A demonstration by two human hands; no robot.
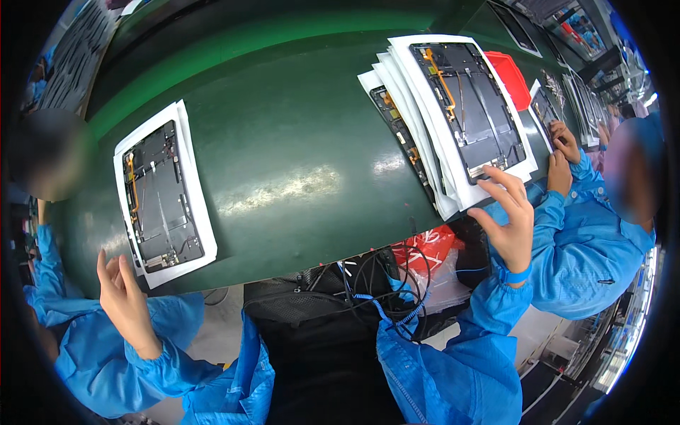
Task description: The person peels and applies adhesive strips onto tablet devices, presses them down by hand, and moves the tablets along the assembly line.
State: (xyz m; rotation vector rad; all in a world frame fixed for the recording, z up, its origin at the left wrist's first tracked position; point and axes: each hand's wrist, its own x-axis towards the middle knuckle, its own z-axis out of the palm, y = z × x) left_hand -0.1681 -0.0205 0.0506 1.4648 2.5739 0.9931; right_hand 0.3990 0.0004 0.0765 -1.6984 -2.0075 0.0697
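On the left of the bench lies a black tablet housing (pixel 161 198) with an orange flex cable, on white sheets (pixel 196 212). Just off its near left corner is my left hand (pixel 127 303), open, fingers stretched and nothing visible in them. At the right stands a stack of similar housings interleaved with white sheets (pixel 418 113); the top housing (pixel 476 106) shows its inner side, with an orange cable and a grey strip. My right hand (pixel 508 225) is at the stack's near edge, thumb and fingers apart. Its fingertips overlap the top housing's near end; I cannot tell whether they touch.
The green bench top (pixel 297 156) spans between both groups. A red bin (pixel 508 79) stands behind the stack. To the right, a co-worker in blue (pixel 588 248) handles another housing; another person (pixel 49 262) is at the left. Black cables (pixel 382 280) and bags hang below the edge.
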